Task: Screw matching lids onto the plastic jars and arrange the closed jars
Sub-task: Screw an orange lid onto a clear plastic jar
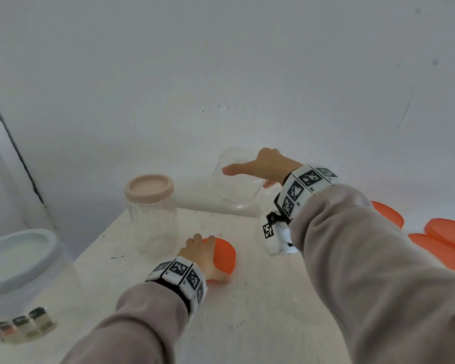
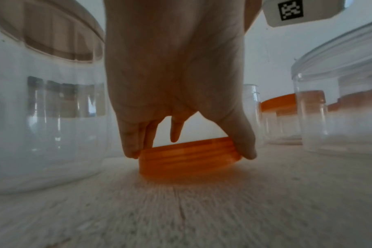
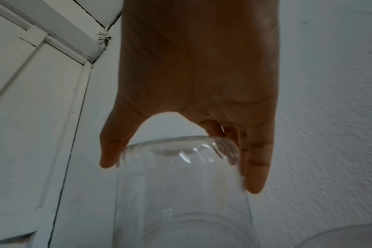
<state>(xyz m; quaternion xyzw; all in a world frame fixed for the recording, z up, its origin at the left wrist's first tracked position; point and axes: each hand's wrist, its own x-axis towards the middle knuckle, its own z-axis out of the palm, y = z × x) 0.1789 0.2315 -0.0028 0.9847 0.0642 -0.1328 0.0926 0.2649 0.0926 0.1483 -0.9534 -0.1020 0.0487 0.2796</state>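
Observation:
My left hand (image 1: pixel 208 249) reaches down over an orange lid (image 1: pixel 225 254) that lies on the white table (image 1: pixel 247 324). In the left wrist view, the left hand (image 2: pixel 189 147) pinches the orange lid (image 2: pixel 187 161) by its ribbed rim, thumb on one side and fingers on the other. My right hand (image 1: pixel 247 177) grips an open clear jar (image 1: pixel 234 195) at its mouth and holds it tilted near the table's back edge. The right wrist view shows the right hand (image 3: pixel 181 174) with thumb and fingers round the jar's (image 3: pixel 181 209) rim.
A clear jar with a pink lid (image 1: pixel 150 214) stands just left of my left hand. A big white-lidded jar (image 1: pixel 16 258) and small spice jars (image 1: pixel 21 327) sit at the left. Loose orange lids (image 1: pixel 444 232) lie at the right. The wall is close behind.

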